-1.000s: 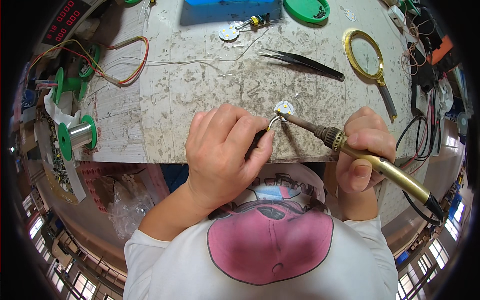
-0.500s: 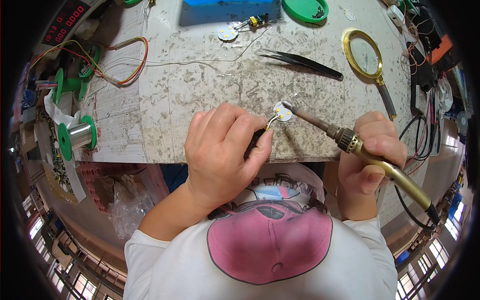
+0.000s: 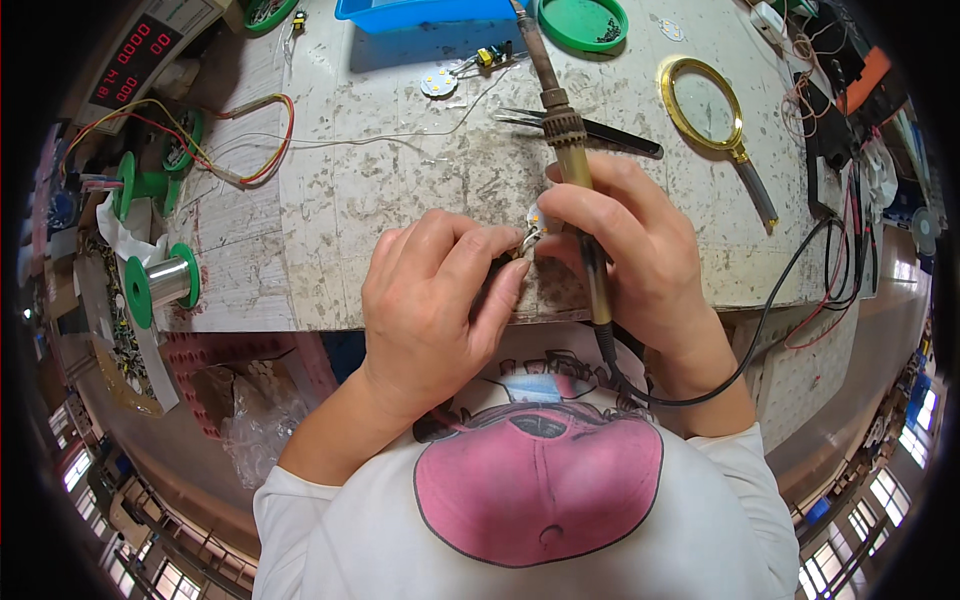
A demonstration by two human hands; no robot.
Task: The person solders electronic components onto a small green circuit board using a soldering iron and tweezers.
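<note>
My left hand (image 3: 425,290) is closed, thumb and forefinger pinching a small dark part, mostly hidden, whose short pale wires (image 3: 529,241) reach a small round white LED board (image 3: 534,216) with yellow chips. My right hand (image 3: 645,240) has a soldering iron (image 3: 565,130) lying between its fingers, tip pointing away from me toward the far edge, clear of the board. The thumb and fingertips of that hand are close beside the board; whether they touch it I cannot tell.
Black tweezers (image 3: 620,138) lie beyond the iron, a brass magnifying glass (image 3: 738,140) to the right. At the back are another LED board (image 3: 438,82), a blue tray (image 3: 420,15) and a green dish (image 3: 570,40). A solder spool (image 3: 165,280) stands left; the iron's cord (image 3: 745,365) loops right.
My right hand has moved left to the board, and the iron's tip has swung from the board to pointing away from me. The board sits slightly further left, partly covered by fingers.
</note>
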